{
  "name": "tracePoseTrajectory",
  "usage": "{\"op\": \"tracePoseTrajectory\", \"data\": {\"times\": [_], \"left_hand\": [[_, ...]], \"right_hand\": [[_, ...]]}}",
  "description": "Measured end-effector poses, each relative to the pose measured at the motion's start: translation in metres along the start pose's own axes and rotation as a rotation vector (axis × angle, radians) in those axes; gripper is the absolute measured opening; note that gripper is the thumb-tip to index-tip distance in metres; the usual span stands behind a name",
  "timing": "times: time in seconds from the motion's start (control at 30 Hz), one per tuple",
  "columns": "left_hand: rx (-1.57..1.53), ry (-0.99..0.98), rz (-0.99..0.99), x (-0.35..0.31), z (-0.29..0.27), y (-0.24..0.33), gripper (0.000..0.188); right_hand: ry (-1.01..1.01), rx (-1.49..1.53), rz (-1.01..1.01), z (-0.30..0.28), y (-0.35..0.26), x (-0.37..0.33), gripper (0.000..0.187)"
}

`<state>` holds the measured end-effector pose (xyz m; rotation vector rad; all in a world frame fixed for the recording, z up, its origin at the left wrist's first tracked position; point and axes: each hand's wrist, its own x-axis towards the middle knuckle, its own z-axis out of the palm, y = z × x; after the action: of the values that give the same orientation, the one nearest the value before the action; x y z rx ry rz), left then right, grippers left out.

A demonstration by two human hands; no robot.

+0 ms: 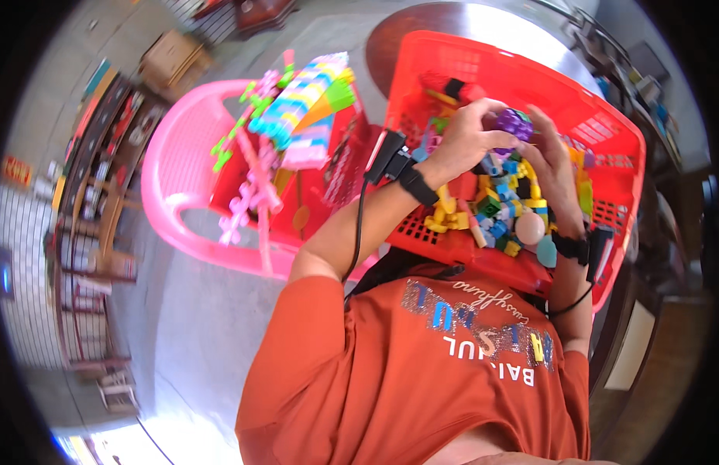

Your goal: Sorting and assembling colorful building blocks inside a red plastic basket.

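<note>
Above a red plastic basket (pixel 634 194), a purple toy bunch of grapes (pixel 513 124) with a bit of green on it is between my two hands. My left hand (pixel 469 139) grips it from the left with thumb and fingers. On its other side my right hand (pixel 555 167) curls around it, its fingertips partly hidden. Under the hands lie many loose building blocks (pixel 491 208) in yellow, blue and green. A pale round piece (pixel 530 229) and a teal piece (pixel 546 252) rest among them near my right wrist.
To the left stands a pink tub (pixel 177 155) holding a striped block stack (pixel 309 97) and pink and green connector pieces (pixel 255 190). Behind the basket is a round dark table (pixel 483 19). A cardboard box (pixel 173 62) and wooden furniture (pixel 104 217) stand further left.
</note>
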<state>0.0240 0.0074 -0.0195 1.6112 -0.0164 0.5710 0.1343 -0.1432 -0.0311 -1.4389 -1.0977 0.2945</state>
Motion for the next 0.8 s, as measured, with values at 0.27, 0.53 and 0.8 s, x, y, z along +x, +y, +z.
{"op": "tracePoseTrajectory", "data": {"times": [0.27, 0.53, 0.8], "left_hand": [[-0.123, 0.066, -0.03, -0.031, -0.066, 0.019, 0.041], [-0.61, -0.24, -0.309, -0.034, -0.023, 0.012, 0.033], [-0.392, -0.198, -0.24, -0.031, 0.01, 0.008, 0.039]], "right_hand": [[0.062, -0.066, 0.039, -0.009, -0.02, -0.002, 0.057], [-0.205, 0.078, -0.158, 0.016, -0.019, -0.004, 0.079], [-0.107, 0.023, -0.2, 0.011, -0.027, -0.004, 0.049]]}}
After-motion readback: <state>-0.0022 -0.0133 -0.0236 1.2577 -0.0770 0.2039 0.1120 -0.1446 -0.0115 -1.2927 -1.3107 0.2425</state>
